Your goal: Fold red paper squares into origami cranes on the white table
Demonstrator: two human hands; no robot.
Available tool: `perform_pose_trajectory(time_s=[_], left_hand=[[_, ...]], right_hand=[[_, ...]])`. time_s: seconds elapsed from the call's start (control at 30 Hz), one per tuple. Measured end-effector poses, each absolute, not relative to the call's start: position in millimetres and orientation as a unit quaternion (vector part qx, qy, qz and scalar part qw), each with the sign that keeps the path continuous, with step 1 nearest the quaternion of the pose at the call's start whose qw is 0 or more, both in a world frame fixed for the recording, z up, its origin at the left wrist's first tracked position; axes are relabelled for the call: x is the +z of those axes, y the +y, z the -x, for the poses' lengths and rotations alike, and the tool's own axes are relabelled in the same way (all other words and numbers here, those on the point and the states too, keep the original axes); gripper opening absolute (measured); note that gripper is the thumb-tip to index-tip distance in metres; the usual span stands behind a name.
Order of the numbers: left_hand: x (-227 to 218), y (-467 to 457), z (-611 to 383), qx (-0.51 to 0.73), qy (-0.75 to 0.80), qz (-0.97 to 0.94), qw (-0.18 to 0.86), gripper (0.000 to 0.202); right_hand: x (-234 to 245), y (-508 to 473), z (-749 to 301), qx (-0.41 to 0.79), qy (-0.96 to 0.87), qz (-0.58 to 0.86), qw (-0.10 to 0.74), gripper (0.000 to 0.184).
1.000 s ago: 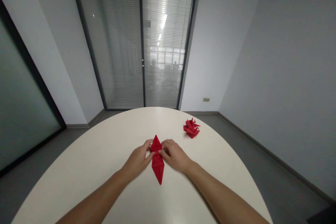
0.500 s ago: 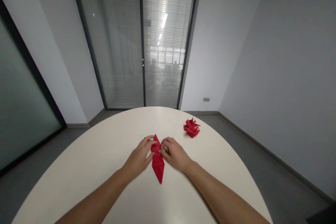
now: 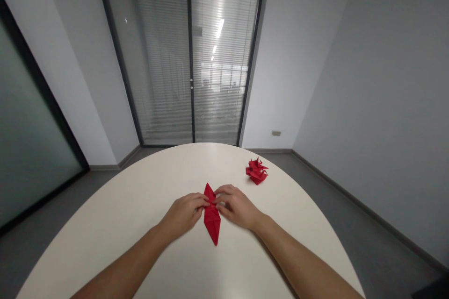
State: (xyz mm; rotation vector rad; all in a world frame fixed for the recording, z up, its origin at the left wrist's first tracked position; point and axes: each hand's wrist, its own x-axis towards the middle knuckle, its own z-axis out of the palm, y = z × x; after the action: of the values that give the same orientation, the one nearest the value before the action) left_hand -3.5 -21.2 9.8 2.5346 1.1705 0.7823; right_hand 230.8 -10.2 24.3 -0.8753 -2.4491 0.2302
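Because both hands bear on the same narrow stretch of the red paper (image 3: 212, 224), we judge the chief risk to be a crooked crease. If one hand presses harder or slides sideways, the thin sheet could skew on the smooth table (image 3: 140, 205) and its flaps would no longer meet along the middle line. A dragged nail might also tear the point. The red paper lies flat as a long diamond near the middle of the table, somewhat toward its near edge, with one tip aimed at us and the other at the far edge. Our left hand (image 3: 184, 212) has its fingers (image 3: 204, 202) curled close, tips on the upper half of the sheet. Our right hand (image 3: 236, 205) mirrors it from the other side, and the tips of both almost meet. Whether they pinch a flap or only press it down, we cannot tell. A heap of folded red pieces (image 3: 257, 171) sits well apart, toward the far right edge.
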Motion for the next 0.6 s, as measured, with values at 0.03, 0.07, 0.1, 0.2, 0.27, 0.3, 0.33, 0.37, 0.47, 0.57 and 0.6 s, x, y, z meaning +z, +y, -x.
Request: perform_pose_trajectory(time_s=[0.03, 0.07, 0.1, 0.2, 0.27, 0.3, 0.33, 0.37, 0.47, 0.57, 0.6], left_hand=[[9.6, -21.1, 4.3, 0.269, 0.401, -0.867, 0.122, 0.033], [9.7, -21.2, 4.7, 0.272, 0.401, -0.866, 0.124, 0.033], [10.1, -21.4, 4.7, 0.275, 0.400, -0.865, 0.126, 0.033], [11.1, -21.9, 4.3, 0.282, 0.399, -0.862, 0.134, 0.033], [10.9, -21.9, 4.2, 0.283, 0.398, -0.863, 0.133, 0.034], [10.6, -21.8, 4.2, 0.284, 0.396, -0.863, 0.130, 0.034], [10.2, -21.6, 4.2, 0.287, 0.394, -0.864, 0.128, 0.034], [9.7, -21.5, 4.2, 0.290, 0.392, -0.864, 0.126, 0.035], [8.7, -21.3, 3.7, 0.300, 0.393, -0.860, 0.124, 0.035], [8.6, -21.5, 2.7, 0.303, 0.395, -0.858, 0.131, 0.035], [8.6, -21.6, 2.3, 0.303, 0.395, -0.857, 0.132, 0.035]], right_hand=[[24.6, -9.7, -230.6, 0.085, -0.909, 0.316, 0.259, 0.021], [25.0, -9.2, -230.2, 0.085, -0.913, 0.307, 0.255, 0.022], [25.2, -8.7, -229.9, 0.083, -0.918, 0.299, 0.249, 0.022], [25.2, -7.7, -229.4, 0.066, -0.925, 0.292, 0.234, 0.020], [24.7, -7.4, -229.5, 0.054, -0.926, 0.296, 0.228, 0.019], [24.3, -7.3, -229.6, 0.050, -0.926, 0.297, 0.227, 0.018], [23.9, -7.2, -229.6, 0.047, -0.926, 0.299, 0.226, 0.018], [23.3, -7.1, -229.5, 0.046, -0.925, 0.301, 0.226, 0.018], [21.3, -6.5, -229.1, 0.049, -0.918, 0.316, 0.234, 0.018], [20.0, -6.1, -228.5, 0.056, -0.908, 0.337, 0.243, 0.019], [20.0, -6.1, -228.4, 0.059, -0.905, 0.343, 0.245, 0.019]])
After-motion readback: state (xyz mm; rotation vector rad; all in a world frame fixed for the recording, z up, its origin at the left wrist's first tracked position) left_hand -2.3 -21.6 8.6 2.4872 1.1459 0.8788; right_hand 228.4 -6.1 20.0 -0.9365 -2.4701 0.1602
